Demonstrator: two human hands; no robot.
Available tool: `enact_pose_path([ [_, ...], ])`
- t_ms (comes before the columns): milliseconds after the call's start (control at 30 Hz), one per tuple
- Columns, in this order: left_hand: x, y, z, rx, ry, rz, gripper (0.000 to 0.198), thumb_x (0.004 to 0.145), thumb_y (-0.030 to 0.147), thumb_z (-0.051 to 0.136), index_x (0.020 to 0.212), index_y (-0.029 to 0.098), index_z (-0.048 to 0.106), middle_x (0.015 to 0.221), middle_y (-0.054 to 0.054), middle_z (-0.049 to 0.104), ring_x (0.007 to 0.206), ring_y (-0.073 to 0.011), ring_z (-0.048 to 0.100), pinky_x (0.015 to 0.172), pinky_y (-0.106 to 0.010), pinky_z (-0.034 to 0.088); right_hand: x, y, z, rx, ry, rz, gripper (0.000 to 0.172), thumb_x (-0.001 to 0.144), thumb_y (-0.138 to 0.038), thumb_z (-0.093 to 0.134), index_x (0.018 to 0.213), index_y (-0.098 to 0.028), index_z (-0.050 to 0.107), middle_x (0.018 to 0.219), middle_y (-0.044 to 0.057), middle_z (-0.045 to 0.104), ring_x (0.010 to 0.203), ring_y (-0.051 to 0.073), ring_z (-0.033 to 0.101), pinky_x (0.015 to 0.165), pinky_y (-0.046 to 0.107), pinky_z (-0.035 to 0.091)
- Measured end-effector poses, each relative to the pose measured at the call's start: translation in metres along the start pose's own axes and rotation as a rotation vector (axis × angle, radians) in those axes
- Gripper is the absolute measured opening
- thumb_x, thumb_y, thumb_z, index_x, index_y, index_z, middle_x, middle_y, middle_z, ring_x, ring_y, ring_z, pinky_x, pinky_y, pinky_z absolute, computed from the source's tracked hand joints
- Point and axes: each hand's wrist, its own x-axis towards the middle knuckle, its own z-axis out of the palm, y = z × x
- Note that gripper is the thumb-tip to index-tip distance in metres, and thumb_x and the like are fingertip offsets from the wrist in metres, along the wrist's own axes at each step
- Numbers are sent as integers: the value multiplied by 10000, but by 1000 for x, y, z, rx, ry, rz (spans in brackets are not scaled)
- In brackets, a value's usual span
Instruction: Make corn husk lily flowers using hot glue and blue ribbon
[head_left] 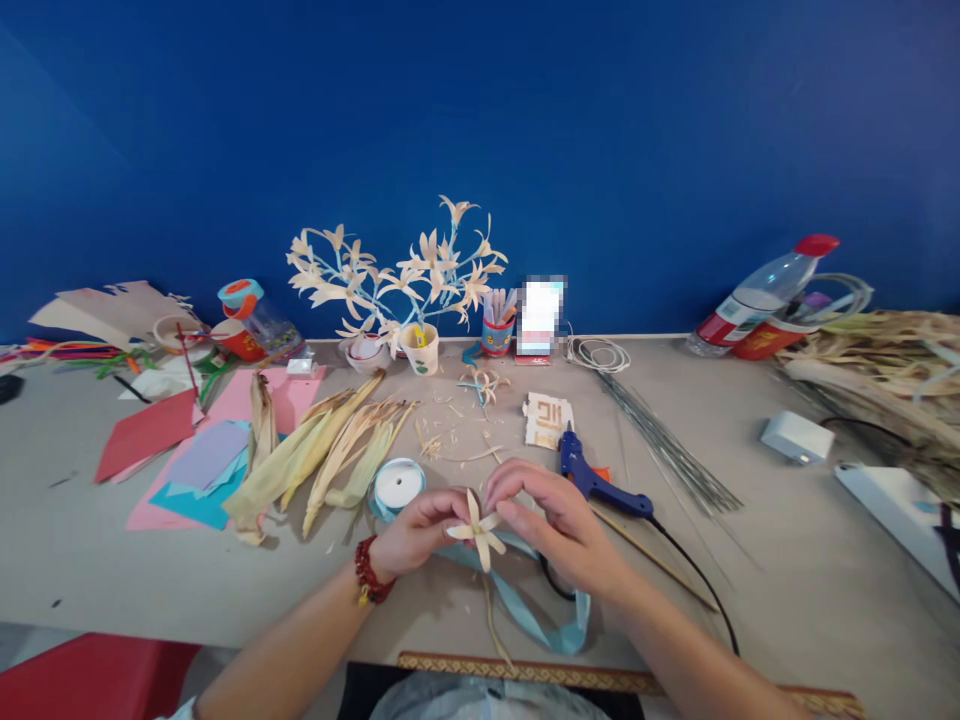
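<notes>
A pale corn husk flower (pixel 480 532) with several narrow petals faces up between my two hands. My left hand (pixel 420 525), with a red bead bracelet at its wrist, pinches the flower from the left; the stem end is hidden. From the right, my right hand (pixel 559 520) has its curved thumb and fingers closed at a petal's tip. A light blue ribbon (pixel 525 612) loops below my hands. Just behind my left hand lies a ribbon spool (pixel 399 484). The blue glue gun (pixel 600 482) rests beyond my right hand, its cable running toward me.
Corn husks (pixel 322 445) and coloured paper (pixel 169 430) lie at left. Finished husk flowers stand in a paper cup (pixel 420 350) by the blue wall. Thin wires (pixel 667 440), a tilted bottle (pixel 765 290), a white charger (pixel 796 438) and a power strip (pixel 900 525) are at right.
</notes>
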Motion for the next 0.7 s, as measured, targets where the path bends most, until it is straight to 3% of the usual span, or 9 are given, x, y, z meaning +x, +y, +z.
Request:
enact_pose_path([
  [200, 0, -1, 1, -54, 56, 65, 273, 839, 411, 678, 766, 148, 669, 765, -49, 599, 728, -156, 567, 704, -274, 444, -3, 16, 0, -10, 206, 96, 199, 965, -324, 514, 863, -190, 620, 859, 44, 631, 826, 186, 595, 749, 298, 466],
  [400, 2, -5, 0, -188, 218, -12, 280, 733, 390, 789, 751, 145, 654, 757, -45, 632, 687, -149, 581, 666, -276, 443, 2, 14, -6, -201, 123, 91, 192, 967, -313, 498, 858, -191, 598, 844, 37, 629, 798, 182, 600, 738, 302, 473],
  [567, 4, 4, 3, -219, 307, 6, 325, 713, 420, 804, 702, 136, 648, 664, -37, 638, 655, -137, 555, 667, -273, 409, -4, 6, -34, -588, 81, 3, 129, 953, -256, 495, 977, -204, 610, 996, 85, 665, 968, 234, 624, 855, 379, 497],
  [700, 4, 7, 0, -252, 342, 53, 283, 769, 392, 763, 683, 155, 635, 656, -15, 607, 686, -141, 552, 706, -284, 411, -43, 16, -68, -958, 146, 130, 203, 916, -294, 543, 1085, -214, 622, 1097, 116, 668, 998, 285, 643, 846, 446, 532],
])
